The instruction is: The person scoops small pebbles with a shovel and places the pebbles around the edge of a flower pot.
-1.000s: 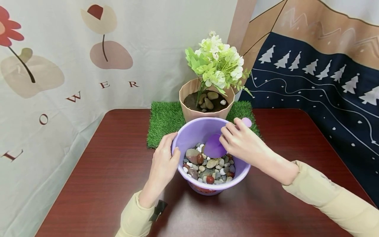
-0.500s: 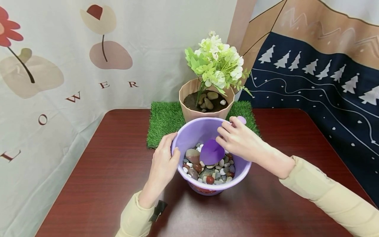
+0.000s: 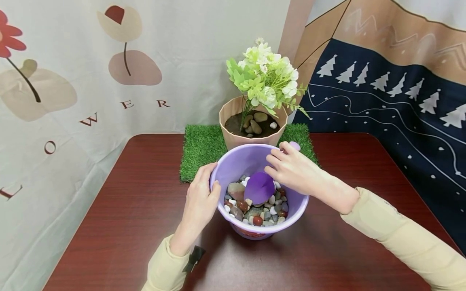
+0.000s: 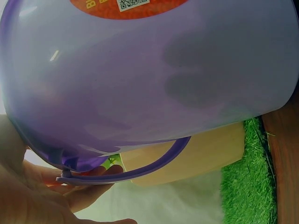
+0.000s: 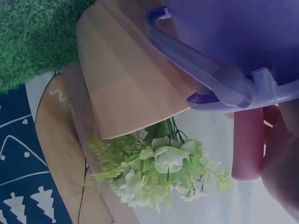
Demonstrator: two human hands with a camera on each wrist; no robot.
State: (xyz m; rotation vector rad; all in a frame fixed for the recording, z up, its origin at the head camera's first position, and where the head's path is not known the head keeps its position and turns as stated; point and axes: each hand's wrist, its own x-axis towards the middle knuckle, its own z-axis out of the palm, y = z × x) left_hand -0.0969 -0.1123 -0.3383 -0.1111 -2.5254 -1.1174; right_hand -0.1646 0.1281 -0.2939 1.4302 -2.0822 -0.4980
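In the lower middle of the head view, the left hand (image 3: 200, 200) grips the rim of the purple bucket (image 3: 233, 163), probably to steady it while the right hand (image 3: 296, 171), fingers clamped on the handle, sets the scoop (image 3: 259, 188) at the pebbles (image 3: 257, 220) inside. The scoop's long axis slants, handle end toward the upper right, blade pointing lower left.

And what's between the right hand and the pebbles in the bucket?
The purple scoop. The head view shows it held in the right hand, hiding some of the pebbles.
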